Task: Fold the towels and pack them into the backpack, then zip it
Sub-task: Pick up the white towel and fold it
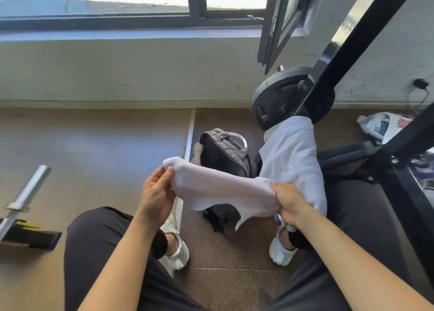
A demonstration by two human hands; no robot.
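Note:
A small white towel (218,191) stretches between my two hands above my knees. My left hand (156,193) pinches its left corner, and my right hand (290,201) grips its right end. A second, larger white towel (291,155) hangs from the black slanted bar, just behind my right hand. The grey and black backpack (223,153) stands upright on the floor between my feet, partly hidden by the held towel; its top zip looks shut.
A black weight plate (277,99) and a black rack frame (366,151) stand at the right. A steel barbell end (25,193) lies at the left. A white bag (380,126) sits on the floor by the wall.

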